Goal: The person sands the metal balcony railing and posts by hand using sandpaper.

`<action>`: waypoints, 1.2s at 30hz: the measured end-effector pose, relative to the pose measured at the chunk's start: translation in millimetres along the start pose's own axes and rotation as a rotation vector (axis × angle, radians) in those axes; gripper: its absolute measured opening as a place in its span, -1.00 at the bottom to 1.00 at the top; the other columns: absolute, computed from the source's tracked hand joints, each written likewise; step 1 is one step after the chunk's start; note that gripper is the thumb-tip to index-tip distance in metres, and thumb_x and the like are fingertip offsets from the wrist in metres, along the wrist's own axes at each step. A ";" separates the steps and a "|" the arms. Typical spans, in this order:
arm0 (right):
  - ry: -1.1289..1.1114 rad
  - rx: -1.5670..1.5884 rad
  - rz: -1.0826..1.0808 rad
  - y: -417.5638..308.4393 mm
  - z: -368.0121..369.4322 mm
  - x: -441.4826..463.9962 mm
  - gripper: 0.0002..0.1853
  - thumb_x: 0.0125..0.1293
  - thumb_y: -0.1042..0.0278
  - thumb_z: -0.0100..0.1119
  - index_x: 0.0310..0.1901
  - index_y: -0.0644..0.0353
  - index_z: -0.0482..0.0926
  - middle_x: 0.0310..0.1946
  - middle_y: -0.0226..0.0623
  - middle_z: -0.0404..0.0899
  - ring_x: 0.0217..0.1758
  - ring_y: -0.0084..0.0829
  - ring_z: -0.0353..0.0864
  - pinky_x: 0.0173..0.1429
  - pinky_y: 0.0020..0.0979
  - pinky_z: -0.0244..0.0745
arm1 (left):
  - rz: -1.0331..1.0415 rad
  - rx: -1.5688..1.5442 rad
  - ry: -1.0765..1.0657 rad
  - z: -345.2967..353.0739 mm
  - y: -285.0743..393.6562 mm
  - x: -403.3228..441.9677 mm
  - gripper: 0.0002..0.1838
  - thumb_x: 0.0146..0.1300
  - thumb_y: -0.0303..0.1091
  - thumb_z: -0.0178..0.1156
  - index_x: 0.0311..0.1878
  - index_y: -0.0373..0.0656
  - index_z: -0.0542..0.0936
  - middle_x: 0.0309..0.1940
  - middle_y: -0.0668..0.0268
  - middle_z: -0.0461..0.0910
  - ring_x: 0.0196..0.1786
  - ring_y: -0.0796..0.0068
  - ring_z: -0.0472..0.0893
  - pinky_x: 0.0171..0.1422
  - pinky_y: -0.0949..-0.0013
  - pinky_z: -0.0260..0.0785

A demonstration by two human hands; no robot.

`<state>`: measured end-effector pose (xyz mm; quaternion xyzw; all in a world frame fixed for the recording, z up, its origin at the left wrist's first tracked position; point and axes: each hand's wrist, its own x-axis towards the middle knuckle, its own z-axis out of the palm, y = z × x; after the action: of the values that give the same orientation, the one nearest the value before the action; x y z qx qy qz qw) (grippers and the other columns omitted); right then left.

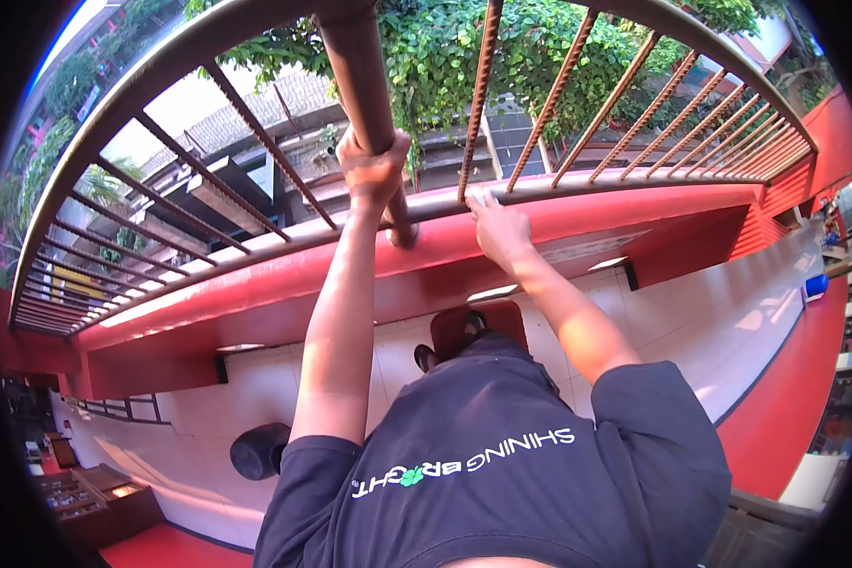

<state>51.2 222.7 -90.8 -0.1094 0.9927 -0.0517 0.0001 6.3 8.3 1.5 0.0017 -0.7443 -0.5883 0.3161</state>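
A brown metal railing with a thick post [358, 85] and thin twisted bars [563, 87] runs along a red ledge [577, 210]. My left hand [372, 168] is wrapped round the thick post, a little above its foot. To the right, my right hand [499, 225] is at the railing's lower rail [625, 182], beside the foot of a twisted bar. Its fingers are bent together around a small pale thing, too small to name. Both forearms reach forward from a dark printed shirt [502, 473].
Below me are a red stool or mat [511, 324] and pale floor tiles [596, 298]. A round black object [258, 452] stands at lower left, with wooden furniture [114, 511] beyond. At far right is a blue container [816, 284]. Leafy plants [445, 57] grow behind the railing.
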 end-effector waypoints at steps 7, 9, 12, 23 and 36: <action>0.031 0.046 0.103 -3.3 16.3 -9.6 -0.56 0.49 0.27 -0.04 0.36 -0.17 0.49 0.44 -0.33 0.41 -0.08 0.00 0.76 -0.02 0.07 0.66 | 0.110 0.056 0.002 0.8 -16.9 3.4 -0.71 -0.01 -0.28 0.39 -0.33 -0.26 0.55 -0.50 0.18 0.61 -0.43 0.26 0.63 -0.21 0.20 0.49; 0.041 0.080 0.106 0.7 13.6 -6.8 -0.57 0.50 0.26 -0.05 0.36 -0.14 0.49 0.42 -0.35 0.44 -0.11 0.03 0.75 -0.05 0.07 0.66 | 0.101 0.031 -0.014 0.0 -17.6 3.0 -0.72 -0.01 -0.28 0.39 -0.34 -0.26 0.55 -0.52 0.19 0.61 -0.43 0.25 0.63 -0.21 0.19 0.48; 0.059 0.137 0.195 17.0 20.2 9.5 -0.51 0.48 0.26 0.01 0.43 -0.08 0.42 0.50 -0.23 0.32 -0.16 0.06 0.77 -0.06 0.00 0.71 | 0.013 -0.003 -0.064 -1.2 -17.2 2.3 -0.72 0.00 -0.26 0.40 -0.35 -0.26 0.57 -0.51 0.16 0.62 -0.43 0.19 0.63 -0.21 0.16 0.48; 0.097 0.145 0.118 -3.7 33.9 2.6 -0.43 0.40 0.39 -0.05 0.42 -0.30 0.45 0.41 -0.20 0.45 -0.11 0.01 0.77 -0.01 0.02 0.69 | 0.119 0.043 -0.008 -0.8 -10.3 2.3 -0.73 -0.01 -0.26 0.37 -0.38 -0.26 0.57 -0.51 0.14 0.61 -0.45 0.18 0.63 -0.22 0.16 0.48; 0.449 0.266 -0.032 34.3 58.5 20.5 -0.68 0.40 0.37 0.03 0.13 0.08 0.62 0.06 -0.14 0.69 -0.17 -0.02 0.76 -0.04 -0.05 0.71 | 0.166 0.137 -0.023 -2.5 -29.5 5.5 -0.69 -0.03 -0.21 0.43 -0.37 -0.25 0.60 -0.48 0.11 0.63 -0.41 0.10 0.65 -0.19 0.12 0.49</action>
<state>24.3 245.5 -152.3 -0.1101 0.9504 -0.2047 -0.2065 -7.9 -5.0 -21.6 -0.0452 -0.7840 -0.5077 0.3543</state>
